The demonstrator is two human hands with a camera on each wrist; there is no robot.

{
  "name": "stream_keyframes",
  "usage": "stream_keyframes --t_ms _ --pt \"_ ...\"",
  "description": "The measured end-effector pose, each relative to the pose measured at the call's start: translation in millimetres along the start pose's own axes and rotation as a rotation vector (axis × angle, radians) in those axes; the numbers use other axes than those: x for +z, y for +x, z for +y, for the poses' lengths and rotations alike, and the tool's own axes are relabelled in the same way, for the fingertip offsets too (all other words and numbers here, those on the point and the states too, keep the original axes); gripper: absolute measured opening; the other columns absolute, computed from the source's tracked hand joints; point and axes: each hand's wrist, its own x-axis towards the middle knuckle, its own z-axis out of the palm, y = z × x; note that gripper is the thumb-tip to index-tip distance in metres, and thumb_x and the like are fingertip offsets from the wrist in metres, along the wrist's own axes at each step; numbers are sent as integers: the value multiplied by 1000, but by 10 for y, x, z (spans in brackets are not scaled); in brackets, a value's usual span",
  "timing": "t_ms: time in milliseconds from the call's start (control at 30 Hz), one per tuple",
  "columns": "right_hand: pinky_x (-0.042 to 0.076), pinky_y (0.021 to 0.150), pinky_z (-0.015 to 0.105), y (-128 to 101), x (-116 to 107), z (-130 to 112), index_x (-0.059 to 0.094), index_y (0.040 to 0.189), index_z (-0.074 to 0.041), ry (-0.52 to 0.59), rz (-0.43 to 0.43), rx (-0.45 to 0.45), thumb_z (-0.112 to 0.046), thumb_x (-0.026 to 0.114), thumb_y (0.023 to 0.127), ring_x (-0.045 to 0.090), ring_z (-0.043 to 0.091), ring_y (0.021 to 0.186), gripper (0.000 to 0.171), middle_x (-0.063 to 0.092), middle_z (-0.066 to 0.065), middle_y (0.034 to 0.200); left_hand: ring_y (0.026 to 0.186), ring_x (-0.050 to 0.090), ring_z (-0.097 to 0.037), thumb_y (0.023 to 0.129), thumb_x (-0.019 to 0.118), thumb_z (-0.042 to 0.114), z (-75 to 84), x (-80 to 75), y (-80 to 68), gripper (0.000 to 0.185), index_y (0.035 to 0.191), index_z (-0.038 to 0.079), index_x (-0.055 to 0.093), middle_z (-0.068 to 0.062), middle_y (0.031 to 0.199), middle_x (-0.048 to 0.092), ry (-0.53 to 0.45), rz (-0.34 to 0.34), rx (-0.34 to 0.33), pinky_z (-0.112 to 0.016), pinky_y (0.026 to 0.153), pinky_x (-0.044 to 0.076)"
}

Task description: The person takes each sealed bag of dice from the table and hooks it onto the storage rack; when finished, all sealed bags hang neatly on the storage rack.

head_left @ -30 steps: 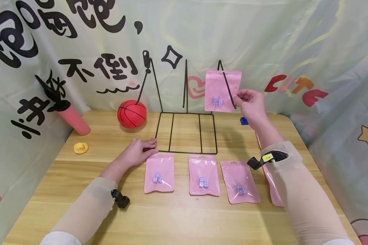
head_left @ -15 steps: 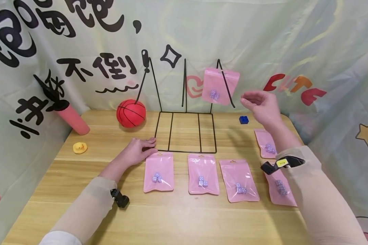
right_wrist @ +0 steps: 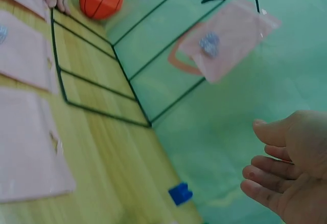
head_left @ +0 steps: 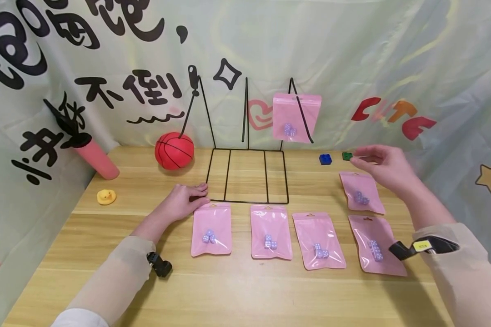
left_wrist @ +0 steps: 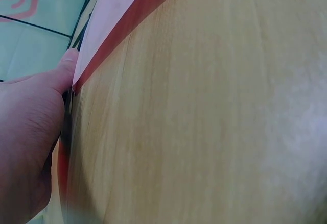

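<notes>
A black wire rack (head_left: 247,175) stands at the back of the wooden table (head_left: 237,290). One pink pouch (head_left: 296,117) with purple dice hangs from its right hook, also seen as the hanging pouch (right_wrist: 225,40) in the right wrist view. Several more pink pouches lie flat in front, such as the leftmost pouch (head_left: 211,229) and the far right pouch (head_left: 361,192). My left hand (head_left: 186,202) rests flat on the rack's front left corner, thumb beside a pouch corner (left_wrist: 84,66). My right hand (head_left: 382,165) hovers empty and relaxed above the far right pouch, fingers (right_wrist: 265,183) loosely spread.
An orange ball (head_left: 174,151) sits left of the rack. A pink cylinder (head_left: 98,159) and a yellow duck (head_left: 106,196) lie at the far left. A blue block (head_left: 325,159) and a green block (head_left: 347,156) sit at the back right. A printed curtain surrounds the table.
My right hand let go of the pouch on the rack's right hook and dropped down to the right. The pouch swung briefly and now hangs straight. My left hand stayed put.
</notes>
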Motion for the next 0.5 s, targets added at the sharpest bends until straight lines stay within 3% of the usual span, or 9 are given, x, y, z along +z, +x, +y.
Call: stream_keyframes --t_ms 133,333,500 --pt "50 74 10 -76 -64 198 60 141 1 -47 -14 22 -46 69 103 62 6 100 62 65 25 135 139 55 -27 97 81 24 -6 2 6 39 130 4 74 -9 143 64 -1 -2 -5 -46 113 44" --pt "50 70 12 -153 -86 483 58 140 9 -89 -35 49 -41 69 104 62 40 114 62 63 32 132 138 56 -28 97 82 22 -5 2 -8 40 131 4 73 -10 142 64 5 10 4 -49 113 43" --pt "49 73 14 -193 -76 768 55 140 11 -112 -47 119 -47 68 103 59 46 116 70 59 35 132 138 56 -28 95 83 23 10 9 -5 41 131 4 74 -10 141 65 12 14 16 -48 113 43"
